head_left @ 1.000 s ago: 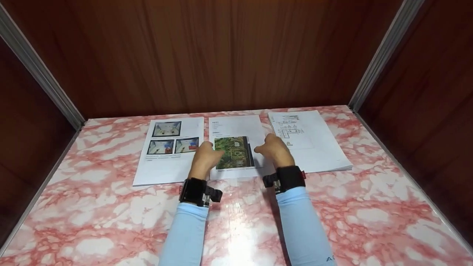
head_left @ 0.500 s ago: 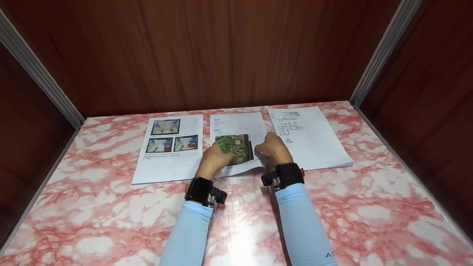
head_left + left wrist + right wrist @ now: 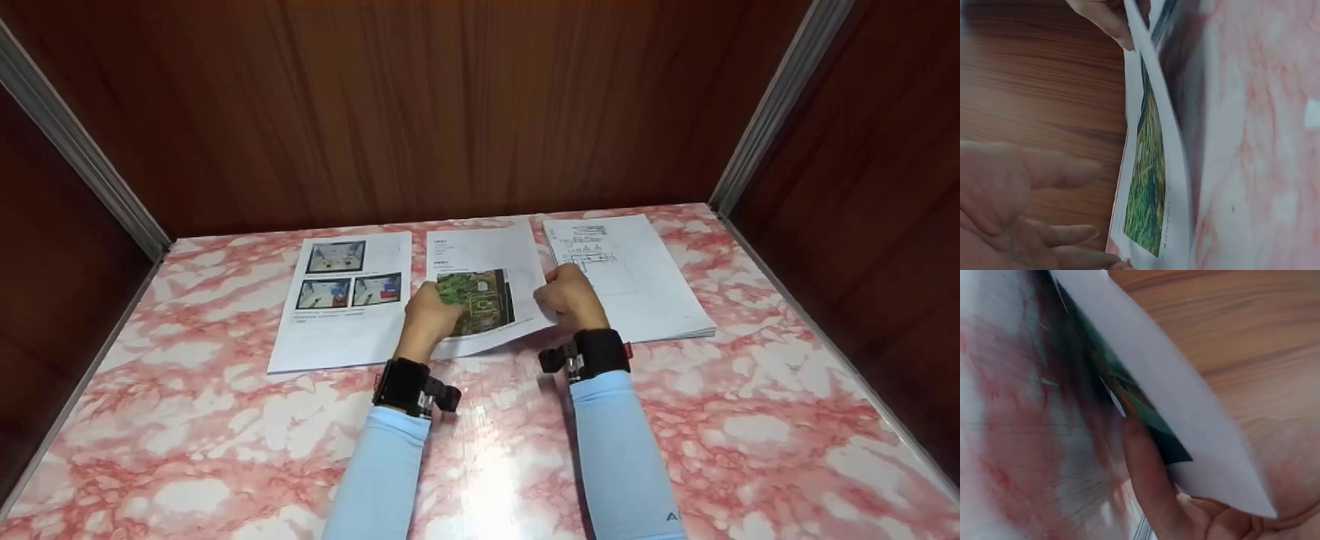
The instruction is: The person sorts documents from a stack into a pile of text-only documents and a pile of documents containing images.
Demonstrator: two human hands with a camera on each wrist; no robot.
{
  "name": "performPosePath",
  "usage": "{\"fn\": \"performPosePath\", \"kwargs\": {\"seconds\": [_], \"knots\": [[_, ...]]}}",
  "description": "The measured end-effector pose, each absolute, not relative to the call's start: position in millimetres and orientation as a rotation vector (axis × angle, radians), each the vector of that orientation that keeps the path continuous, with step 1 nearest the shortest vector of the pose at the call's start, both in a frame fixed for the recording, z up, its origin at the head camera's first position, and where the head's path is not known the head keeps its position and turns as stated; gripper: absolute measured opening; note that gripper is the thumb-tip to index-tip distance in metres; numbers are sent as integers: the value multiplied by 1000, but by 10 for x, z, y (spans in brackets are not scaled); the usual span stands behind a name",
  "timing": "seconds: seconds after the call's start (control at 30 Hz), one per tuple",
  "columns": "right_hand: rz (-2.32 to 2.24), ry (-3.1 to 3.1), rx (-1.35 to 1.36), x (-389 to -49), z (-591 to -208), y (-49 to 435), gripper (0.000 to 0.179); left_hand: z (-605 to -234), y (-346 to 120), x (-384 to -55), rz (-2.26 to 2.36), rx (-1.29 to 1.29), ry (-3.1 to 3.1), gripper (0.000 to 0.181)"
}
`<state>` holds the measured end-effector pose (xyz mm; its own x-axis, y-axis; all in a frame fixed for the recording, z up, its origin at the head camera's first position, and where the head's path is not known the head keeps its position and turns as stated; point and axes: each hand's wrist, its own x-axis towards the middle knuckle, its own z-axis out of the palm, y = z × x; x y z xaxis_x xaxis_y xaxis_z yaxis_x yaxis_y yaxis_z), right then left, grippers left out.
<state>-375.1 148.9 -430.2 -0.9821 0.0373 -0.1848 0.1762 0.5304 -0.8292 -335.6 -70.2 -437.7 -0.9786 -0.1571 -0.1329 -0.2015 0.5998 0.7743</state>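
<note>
In the head view, a white printed sheet of paper (image 3: 491, 247) with a green photo lies between two other papers. Its lower right part is lifted and bent. My right hand (image 3: 571, 298) pinches the sheet near its right edge; in the right wrist view a finger (image 3: 1148, 478) passes along one side of the raised paper. At the left edge is my left hand (image 3: 431, 315). In the left wrist view its thumb and fingers are stretched out, with the lower fingertips touching or close to the paper's edge.
Left of the sheet lie papers with several photos (image 3: 337, 334). A thicker stack of paper with line drawings (image 3: 649, 300) is on the right. The red-and-white marbled table (image 3: 247, 442) is bounded by dark wood panels (image 3: 450, 112) with metal corner posts.
The middle sheet's lower edge has risen from the table and bends up on the right. My right hand has moved slightly right with it, and my left hand slightly right along the sheet's edge.
</note>
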Motion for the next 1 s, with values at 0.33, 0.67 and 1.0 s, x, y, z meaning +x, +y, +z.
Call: {"fn": "performPosePath", "kwargs": {"seconds": [0.33,0.67,1.0], "knots": [[-1429,2602,219,-3796,-4361,1582,17,-4388,-705,-3374,1553,-393,2643,62],[-1596,2469,262,-3818,-4352,1697,39,-4426,-704,-3392,1559,-392,2715,67],[-1421,2532,221,-3783,-4298,1698,38,-4481,-768,-3432,1650,-381,2845,44]]}}
